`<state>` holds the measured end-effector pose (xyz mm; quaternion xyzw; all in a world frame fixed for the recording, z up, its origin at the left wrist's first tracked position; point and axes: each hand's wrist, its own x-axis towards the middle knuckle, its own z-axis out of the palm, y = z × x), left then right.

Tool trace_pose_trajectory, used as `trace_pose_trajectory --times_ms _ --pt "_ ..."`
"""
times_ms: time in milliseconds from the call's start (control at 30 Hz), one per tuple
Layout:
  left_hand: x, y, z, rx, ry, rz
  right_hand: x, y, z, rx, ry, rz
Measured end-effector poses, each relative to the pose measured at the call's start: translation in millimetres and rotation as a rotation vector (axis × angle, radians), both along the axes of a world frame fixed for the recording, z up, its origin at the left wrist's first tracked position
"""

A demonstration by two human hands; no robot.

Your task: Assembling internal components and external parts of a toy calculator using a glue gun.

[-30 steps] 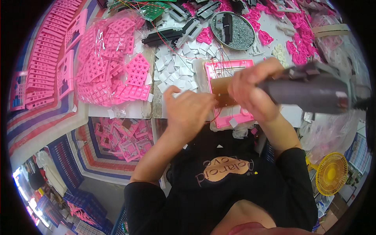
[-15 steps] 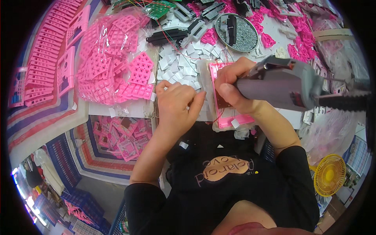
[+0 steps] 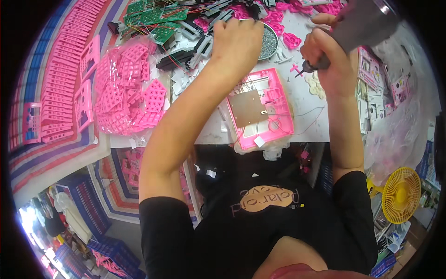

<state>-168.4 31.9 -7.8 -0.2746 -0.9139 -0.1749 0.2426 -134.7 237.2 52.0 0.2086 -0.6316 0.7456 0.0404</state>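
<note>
My left hand (image 3: 239, 44) is over the metal dish of small screws (image 3: 269, 44), knuckles bent and fingertips hidden beneath it. My right hand (image 3: 332, 60) grips a dark grey electric screwdriver (image 3: 364, 25), its thin bit (image 3: 299, 73) pointing down to the left above the table. In front of me lies a pink plastic housing (image 3: 281, 100) on a clear plastic wrap. A brown square board (image 3: 248, 109) sits in the housing, with thin wires trailing off to its right. Neither hand touches the housing.
A clear bag of pink keypads (image 3: 125, 88) stands at the left. Green circuit boards (image 3: 155, 18) and black-grey strip parts (image 3: 176, 58) pile up behind it. Cream round parts (image 3: 316, 86) lie right of the housing. A yellow fan (image 3: 402, 195) is at lower right.
My left hand has moved up and right from the table edge to the screw dish. My right hand has lifted the screwdriver away from the housing, up and right, uncovering the brown board.
</note>
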Motion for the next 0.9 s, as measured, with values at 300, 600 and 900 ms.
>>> trace_pose_trajectory --times_ms 300,600,900 --pt "181.1 -45.9 -8.7 0.458 -0.664 0.110 81.3 33.1 -19.8 0.617 0.356 -0.480" --pt "185.7 -11.8 -20.3 0.251 -0.394 -0.035 105.3 10.4 -60.1 0.719 0.335 0.170" --pt "162.9 -17.2 -28.8 0.560 -0.738 0.109 100.1 -16.8 -65.1 0.620 -0.036 0.104"
